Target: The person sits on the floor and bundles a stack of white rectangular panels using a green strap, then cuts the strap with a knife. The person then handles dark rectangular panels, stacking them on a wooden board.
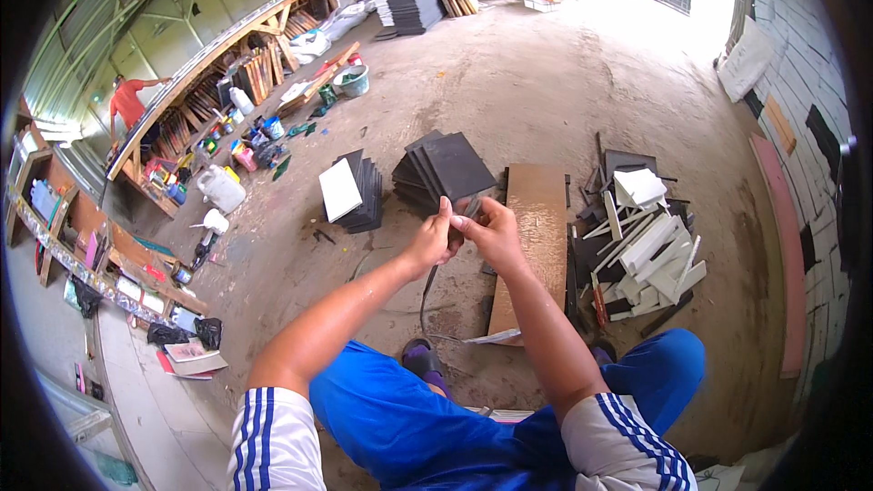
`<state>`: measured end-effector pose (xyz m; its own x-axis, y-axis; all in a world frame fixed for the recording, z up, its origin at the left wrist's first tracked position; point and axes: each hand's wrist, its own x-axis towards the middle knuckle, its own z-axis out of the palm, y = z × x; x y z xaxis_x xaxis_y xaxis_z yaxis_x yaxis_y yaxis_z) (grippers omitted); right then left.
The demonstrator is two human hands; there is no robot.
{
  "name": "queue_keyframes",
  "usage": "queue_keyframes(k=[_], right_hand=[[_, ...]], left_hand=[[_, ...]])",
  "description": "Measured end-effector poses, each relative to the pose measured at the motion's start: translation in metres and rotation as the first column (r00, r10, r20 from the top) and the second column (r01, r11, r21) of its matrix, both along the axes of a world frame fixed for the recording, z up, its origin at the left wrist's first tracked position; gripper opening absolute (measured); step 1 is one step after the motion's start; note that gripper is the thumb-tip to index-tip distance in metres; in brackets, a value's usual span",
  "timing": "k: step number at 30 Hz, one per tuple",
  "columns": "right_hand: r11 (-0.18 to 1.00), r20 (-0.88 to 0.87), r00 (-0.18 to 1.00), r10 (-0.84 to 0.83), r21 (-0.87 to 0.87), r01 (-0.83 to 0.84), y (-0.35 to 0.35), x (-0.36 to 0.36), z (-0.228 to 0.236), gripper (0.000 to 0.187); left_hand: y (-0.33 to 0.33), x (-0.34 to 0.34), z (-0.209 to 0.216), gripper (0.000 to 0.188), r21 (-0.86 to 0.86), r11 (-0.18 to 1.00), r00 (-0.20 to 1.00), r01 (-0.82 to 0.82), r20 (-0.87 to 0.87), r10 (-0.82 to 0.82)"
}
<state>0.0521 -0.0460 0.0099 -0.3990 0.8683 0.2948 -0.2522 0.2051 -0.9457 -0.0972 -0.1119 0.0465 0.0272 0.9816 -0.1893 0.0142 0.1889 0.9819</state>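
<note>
My left hand (429, 244) and my right hand (496, 235) meet in front of me, fingers pinched on a thin dark strip (423, 302). The strip hangs below the left hand toward the floor; whether it is cord or a cut band, I cannot tell. Just beyond the hands lies a fanned stack of black square sheets (459, 164). To its left stands a second stack of black sheets with a white piece (340, 191) leaning against it. A worn brown wooden board (536, 245) lies on the floor beside my right forearm.
Right of the board is a heap of white and black offcuts (650, 250), with a red-handled tool (598, 302) at its edge. Containers, including a white jug (221, 188), stand at left before a long wooden bench (264, 14). A person in orange (127, 102) is beside it; another crouches far off.
</note>
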Motion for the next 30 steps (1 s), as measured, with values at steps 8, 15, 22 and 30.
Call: queue_keyframes(k=[8,15,22,30], right_hand=[[0.894,-0.34,0.931,-0.133,-0.447,-0.035,0.013,0.013,-0.007,0.036],[0.876,-0.523,0.848,0.085,-0.367,-0.314,0.001,0.013,-0.033,0.036],[0.876,-0.49,0.87,0.051,-0.397,-0.274,0.003,0.007,-0.062,0.02],[0.827,0.07,0.876,-0.478,0.372,0.422,-0.02,-0.006,-0.069,0.007]], left_hand=[[0.01,0.013,0.004,0.037,-0.123,0.992,0.998,0.025,0.063,-0.017],[0.009,0.004,-0.007,0.033,-0.211,0.964,0.926,0.164,0.371,-0.077],[0.016,-0.001,-0.028,0.034,-0.263,0.941,0.956,0.213,0.253,-0.146],[0.023,-0.025,-0.06,0.054,-0.295,0.943,0.881,-0.155,-0.473,-0.003]])
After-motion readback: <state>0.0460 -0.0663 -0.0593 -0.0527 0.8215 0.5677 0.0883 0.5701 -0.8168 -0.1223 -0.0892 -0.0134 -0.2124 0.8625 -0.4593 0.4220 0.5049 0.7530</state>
